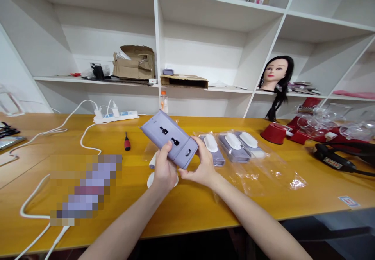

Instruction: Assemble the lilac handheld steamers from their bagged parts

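"What is by your left hand [165, 170]?"
"A red screwdriver [127, 142] lies left of its fingers. Your left thumb presses on the purple box [169, 138]; I can't tell how the fingers behind it sit."
"Which way does the box point?"
"It's up between your hands, its long side slanting from far left to near right. Your right hand [205, 166] pinches the near end. Wrapped purple boxes [234, 156] lie right of those fingers."
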Action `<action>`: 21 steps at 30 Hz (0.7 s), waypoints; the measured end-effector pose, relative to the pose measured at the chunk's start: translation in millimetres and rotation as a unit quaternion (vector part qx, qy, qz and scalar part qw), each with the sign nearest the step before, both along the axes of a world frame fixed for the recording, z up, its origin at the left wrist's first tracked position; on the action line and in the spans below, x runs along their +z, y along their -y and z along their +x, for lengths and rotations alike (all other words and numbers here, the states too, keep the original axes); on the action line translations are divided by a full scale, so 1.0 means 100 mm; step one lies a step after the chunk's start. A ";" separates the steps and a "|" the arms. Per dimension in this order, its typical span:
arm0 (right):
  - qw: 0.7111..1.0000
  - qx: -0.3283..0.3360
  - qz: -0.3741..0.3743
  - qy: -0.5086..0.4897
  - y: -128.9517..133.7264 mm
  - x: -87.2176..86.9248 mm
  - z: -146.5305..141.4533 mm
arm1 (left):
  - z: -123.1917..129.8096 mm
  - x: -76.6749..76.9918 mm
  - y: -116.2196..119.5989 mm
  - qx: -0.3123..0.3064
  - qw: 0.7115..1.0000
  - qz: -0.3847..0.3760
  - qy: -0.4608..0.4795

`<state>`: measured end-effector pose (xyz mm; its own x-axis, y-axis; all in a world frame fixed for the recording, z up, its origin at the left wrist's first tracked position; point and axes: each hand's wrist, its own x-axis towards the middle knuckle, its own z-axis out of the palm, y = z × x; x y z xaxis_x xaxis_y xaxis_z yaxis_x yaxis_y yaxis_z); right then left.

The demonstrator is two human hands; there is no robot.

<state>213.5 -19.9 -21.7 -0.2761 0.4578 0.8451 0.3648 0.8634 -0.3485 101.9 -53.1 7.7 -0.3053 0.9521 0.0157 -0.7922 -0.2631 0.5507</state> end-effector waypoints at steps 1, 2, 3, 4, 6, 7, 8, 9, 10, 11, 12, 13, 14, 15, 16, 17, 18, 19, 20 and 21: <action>1.000 0.002 -0.003 0.002 0.00 0.01 0.00 | 0.00 0.02 0.01 0.001 1.000 -0.008 0.006; 1.000 0.004 -0.006 0.004 0.00 0.01 0.00 | 0.00 0.04 0.02 0.001 1.000 -0.015 0.012; 1.000 0.008 -0.009 0.006 0.00 0.02 0.00 | 0.00 0.06 0.03 0.003 1.000 -0.021 0.017; 1.000 0.011 -0.012 0.007 0.00 0.03 -0.01 | 0.00 0.07 0.03 0.007 0.999 -0.023 0.021; 1.000 0.016 -0.016 0.007 0.01 0.04 -0.02 | -0.01 0.08 0.02 0.020 0.999 -0.024 0.026; 1.000 0.017 -0.018 0.007 0.02 0.05 -0.02 | -0.01 0.08 0.02 0.028 0.999 -0.024 0.027; 1.000 0.016 -0.020 0.007 0.02 0.05 -0.03 | -0.01 0.08 0.01 0.035 0.999 -0.022 0.027; 1.000 0.016 -0.024 0.007 0.03 0.06 -0.03 | -0.02 0.07 0.00 0.041 0.999 -0.019 0.025; 0.999 0.016 -0.027 0.007 0.04 0.06 -0.04 | -0.02 0.06 -0.01 0.045 0.999 -0.014 0.023; 0.999 0.015 -0.030 0.007 0.05 0.06 -0.04 | -0.02 0.04 -0.02 0.049 0.999 -0.009 0.020; 0.999 0.014 -0.032 0.006 0.06 0.07 -0.05 | -0.03 0.03 -0.03 0.053 0.998 -0.002 0.017; 0.999 0.012 -0.031 0.004 0.07 0.07 -0.05 | -0.02 0.03 -0.04 0.056 0.998 0.003 0.013; 1.000 0.010 -0.028 0.001 0.07 0.07 -0.06 | -0.02 0.02 -0.04 0.058 0.998 0.008 0.009; 1.000 0.007 -0.022 -0.003 0.08 0.08 -0.06 | -0.02 0.02 -0.04 0.057 0.998 0.013 0.004; 1.000 0.005 -0.015 -0.007 0.09 0.08 -0.07 | -0.01 0.02 -0.03 0.054 0.998 0.018 -0.001; 1.000 0.004 -0.009 -0.010 0.10 0.08 -0.07 | -0.01 0.02 -0.03 0.050 0.998 0.023 -0.006; 1.000 0.002 -0.006 -0.013 0.10 0.08 -0.07 | -0.01 0.03 -0.03 0.046 0.999 0.026 -0.011; 1.000 -0.001 -0.006 -0.015 0.11 0.07 -0.07 | -0.02 0.04 -0.03 0.044 0.999 0.027 -0.015; 1.000 -0.003 -0.010 -0.016 0.11 0.07 -0.07 | -0.03 0.04 -0.04 0.046 0.998 0.025 -0.018; 1.000 -0.005 -0.014 -0.016 0.11 0.06 -0.07 | -0.06 0.05 -0.05 0.055 0.998 0.021 -0.019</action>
<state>206.5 -31.3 -15.5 -0.2446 0.4841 0.8401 0.3616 0.8495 -0.3842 96.3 -48.5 12.9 -0.4071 0.9108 0.0687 -0.7358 -0.3716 0.5662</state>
